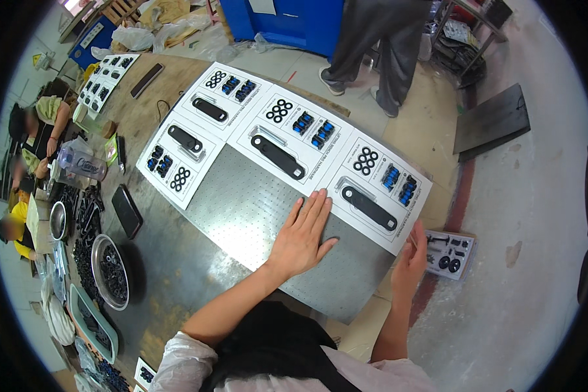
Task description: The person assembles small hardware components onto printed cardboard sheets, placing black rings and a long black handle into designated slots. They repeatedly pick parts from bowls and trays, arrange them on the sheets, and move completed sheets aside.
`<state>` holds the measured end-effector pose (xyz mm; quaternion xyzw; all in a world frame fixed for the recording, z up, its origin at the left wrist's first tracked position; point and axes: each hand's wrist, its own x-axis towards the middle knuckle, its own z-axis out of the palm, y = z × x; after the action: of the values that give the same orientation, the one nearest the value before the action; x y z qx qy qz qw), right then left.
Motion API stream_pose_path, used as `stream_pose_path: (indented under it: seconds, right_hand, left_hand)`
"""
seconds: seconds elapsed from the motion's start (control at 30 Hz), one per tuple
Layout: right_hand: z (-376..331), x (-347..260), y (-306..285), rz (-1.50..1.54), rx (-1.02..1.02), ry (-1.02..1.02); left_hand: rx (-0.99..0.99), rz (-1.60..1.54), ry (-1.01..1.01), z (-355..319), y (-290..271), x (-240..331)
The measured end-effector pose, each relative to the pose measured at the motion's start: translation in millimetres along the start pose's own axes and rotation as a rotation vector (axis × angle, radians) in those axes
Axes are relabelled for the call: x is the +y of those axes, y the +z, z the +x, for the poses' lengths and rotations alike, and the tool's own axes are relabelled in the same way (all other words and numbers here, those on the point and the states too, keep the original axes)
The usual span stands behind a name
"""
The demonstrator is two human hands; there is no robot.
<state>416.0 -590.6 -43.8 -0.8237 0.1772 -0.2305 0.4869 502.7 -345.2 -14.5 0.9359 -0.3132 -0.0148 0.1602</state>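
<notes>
My left hand (300,236) lies palm down with fingers stretched out on a perforated metal plate (232,209). Its fingertips reach the near edge of the printed white cards. At the right corner of the nearest white card (351,225), my right hand (409,264) has its thumb and bent fingers around the edge; the undersides of its fingers are hidden. That card carries a long black flat bar (368,208), black rings (365,161) and blue-and-black parts (399,185). Similar cards, like the white card in the middle (245,151), lie edge to edge beyond it.
At left on the worktable (170,261) are a phone (127,210), a metal bowl of small black parts (111,271) and a green tray (91,323). People (42,124) sit along the far left. A boxed parts set (449,255) lies low at right. Another person's legs (379,52) stand behind.
</notes>
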Motion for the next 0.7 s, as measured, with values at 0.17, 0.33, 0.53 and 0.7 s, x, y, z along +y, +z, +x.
stream_pose_path:
  seconds: [0.17, 0.33, 0.53, 0.7]
  right_hand:
    - [1, -14, 2, -0.071, 0.003, 0.015]
    - [2, -18, -5, -0.111, 0.009, 0.012]
    - [12, -51, -14, -0.264, 0.036, -0.212]
    - [-23, -87, 0, -0.183, -0.352, -0.495]
  left_hand:
    - [0.025, -0.009, -0.005, 0, 1, 1]
    - [0.102, -0.063, 0.041, -4, -1, 1]
    - [0.180, -0.210, -0.010, -102, -40, 5]
    - [0.431, -0.071, -0.312, -249, -47, -20]
